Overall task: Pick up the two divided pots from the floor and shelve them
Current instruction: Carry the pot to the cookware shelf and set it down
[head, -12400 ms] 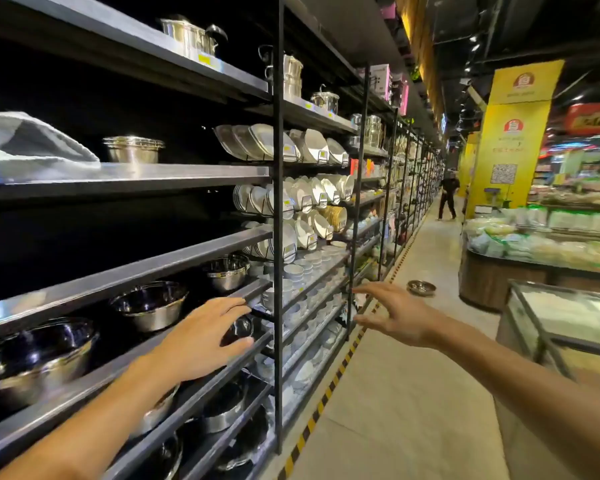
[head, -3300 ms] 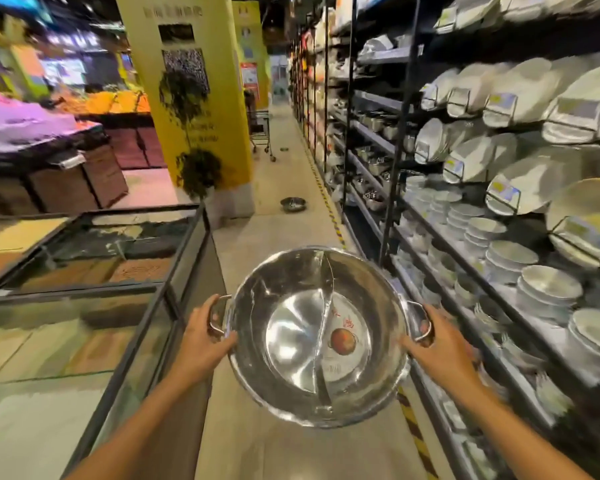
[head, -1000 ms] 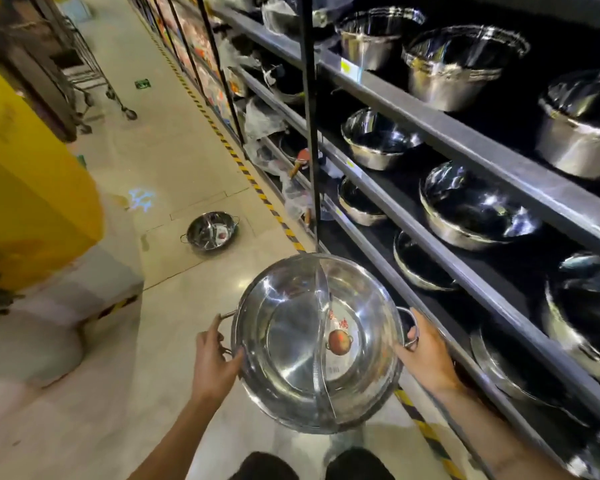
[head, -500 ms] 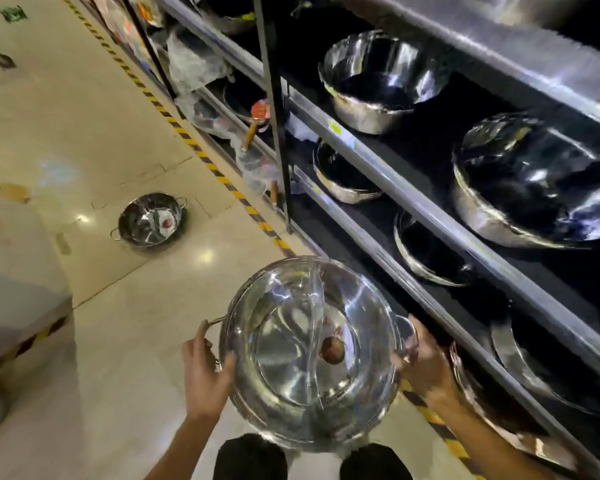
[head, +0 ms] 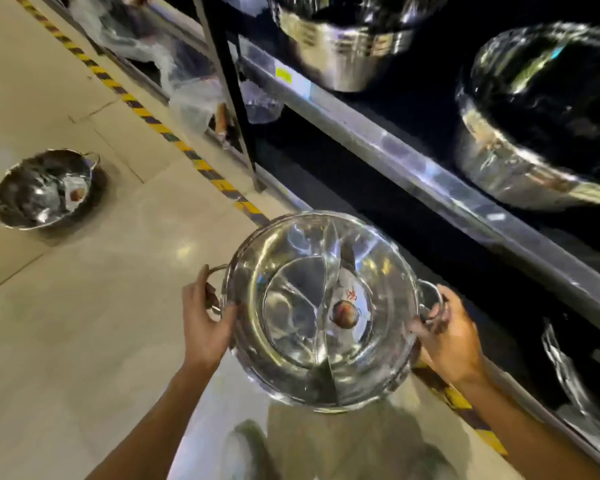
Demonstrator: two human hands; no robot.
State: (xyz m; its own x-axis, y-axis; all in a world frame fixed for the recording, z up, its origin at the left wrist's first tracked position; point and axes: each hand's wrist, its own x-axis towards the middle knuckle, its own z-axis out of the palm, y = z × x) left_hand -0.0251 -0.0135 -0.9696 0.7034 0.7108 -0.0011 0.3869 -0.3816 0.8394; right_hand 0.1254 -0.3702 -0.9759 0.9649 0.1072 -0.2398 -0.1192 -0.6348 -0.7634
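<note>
I hold a shiny steel divided pot (head: 312, 306) level in front of me, low over the floor beside the shelving. A curved partition splits it, and a round sticker sits on its bottom. My left hand (head: 205, 320) grips its left loop handle. My right hand (head: 447, 337) grips its right loop handle, close to the lower shelf. A second divided pot (head: 44, 190) stands on the tiled floor at the far left, apart from both hands.
A dark metal shelf unit (head: 413, 161) runs along the right, with large steel bowls (head: 541, 116) on it and more pots below. A black upright post (head: 232, 88) stands ahead. Yellow-black tape (head: 146, 116) marks the floor edge. Plastic-wrapped goods (head: 187, 95) lie beyond the post.
The view has dropped lower and closer to the shelves. The pot in my hands has come nearer to the lower shelf on the right; the floor pot appears farther left.
</note>
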